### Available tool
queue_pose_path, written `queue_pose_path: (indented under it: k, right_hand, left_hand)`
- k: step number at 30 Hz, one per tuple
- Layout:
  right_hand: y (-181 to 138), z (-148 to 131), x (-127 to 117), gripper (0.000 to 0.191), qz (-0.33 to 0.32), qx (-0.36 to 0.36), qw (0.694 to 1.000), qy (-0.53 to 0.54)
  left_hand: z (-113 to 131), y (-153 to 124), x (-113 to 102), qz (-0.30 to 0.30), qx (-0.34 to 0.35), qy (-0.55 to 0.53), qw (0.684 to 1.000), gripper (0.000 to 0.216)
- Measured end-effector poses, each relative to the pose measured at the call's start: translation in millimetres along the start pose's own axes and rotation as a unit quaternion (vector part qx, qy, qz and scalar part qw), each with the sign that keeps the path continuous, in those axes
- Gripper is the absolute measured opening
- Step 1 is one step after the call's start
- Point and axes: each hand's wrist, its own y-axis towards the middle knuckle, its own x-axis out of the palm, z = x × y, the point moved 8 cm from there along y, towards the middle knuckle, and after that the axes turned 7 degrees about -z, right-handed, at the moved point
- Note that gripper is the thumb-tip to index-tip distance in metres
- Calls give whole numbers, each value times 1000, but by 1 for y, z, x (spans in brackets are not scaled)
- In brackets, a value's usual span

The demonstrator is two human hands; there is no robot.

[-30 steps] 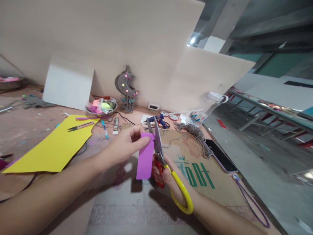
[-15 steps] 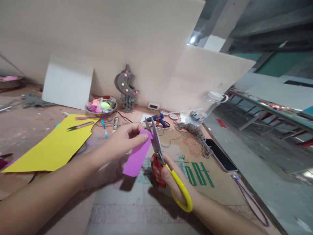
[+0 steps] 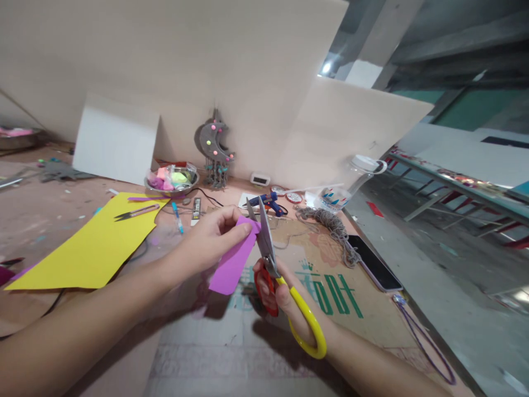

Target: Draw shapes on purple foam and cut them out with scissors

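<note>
Between thumb and fingers, my left hand (image 3: 221,231) pinches a strip of purple paper (image 3: 232,267) near its upper end. My right hand (image 3: 285,295) is wrapped round the handles of a pair of scissors (image 3: 266,237), one handle yellow and one red. The blades point up and away from me, slightly apart, with the upper right edge of the paper at them. A small flap of purple shows at the blades. Both hands are held above a flat sheet of cardboard (image 3: 198,353) with green print.
Yellow paper (image 3: 78,248) lies at left with thread snips (image 3: 136,212) on it. Behind stand a bowl of clay packets (image 3: 171,190), a grey moon ornament (image 3: 214,143), a blue glue gun (image 3: 270,203) and a clear jug (image 3: 341,184). Grey cord (image 3: 330,223) and a phone (image 3: 374,262) lie near the right edge.
The lower end of the purple paper has tilted up slightly. Both hands keep nearly the same place, and the scissor blades remain at the paper's edge.
</note>
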Motion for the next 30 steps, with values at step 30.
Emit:
queue_pose_path:
  k: [30]
  right_hand:
    - [3,-1,-1,57,23,9,1000,14]
  left_hand:
    - [1,-3,5,14,15,8,1000,26]
